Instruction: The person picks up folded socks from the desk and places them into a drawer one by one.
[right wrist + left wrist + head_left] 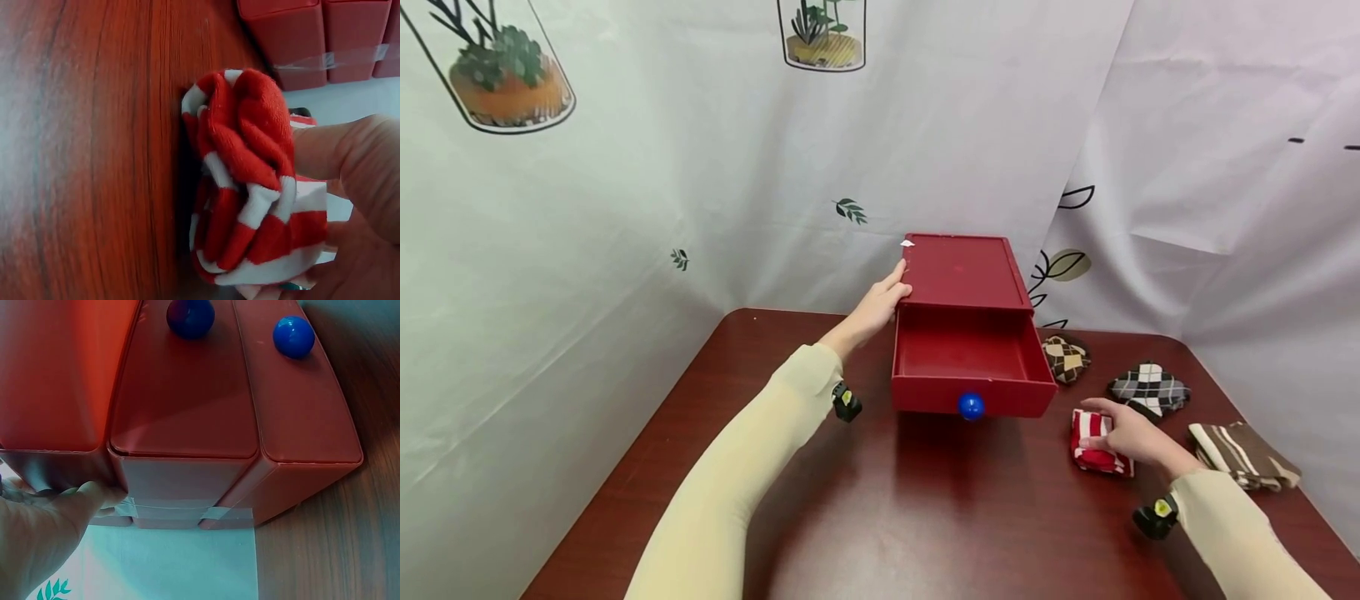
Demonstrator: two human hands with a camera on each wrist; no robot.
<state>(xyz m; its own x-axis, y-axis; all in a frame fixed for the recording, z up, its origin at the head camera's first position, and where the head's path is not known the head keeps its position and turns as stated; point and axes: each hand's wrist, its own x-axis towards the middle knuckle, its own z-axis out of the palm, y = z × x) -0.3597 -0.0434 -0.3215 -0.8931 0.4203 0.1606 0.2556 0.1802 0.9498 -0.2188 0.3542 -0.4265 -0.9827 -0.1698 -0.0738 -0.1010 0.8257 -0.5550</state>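
A red drawer cabinet (962, 271) stands at the back of the table, its top drawer (925, 395) pulled out by a blue knob (971, 406) side. My left hand (876, 307) rests against the cabinet's left side near the top edge; the left wrist view shows the thumb lying along that wall. To the right of the drawer, my right hand (1131, 433) grips a folded pair of red-and-white striped socks (250, 187) between thumb and fingers. The socks are low at the table surface. Some of the right fingers are hidden behind them.
Farther right lie brown-and-cream argyle socks (1066, 358), black-and-white argyle socks (1150, 388) and brown striped socks (1243, 454), all folded. A dark red-brown wooden table (865, 533) carries everything. White printed curtains (760, 167) hang behind it and along the sides.
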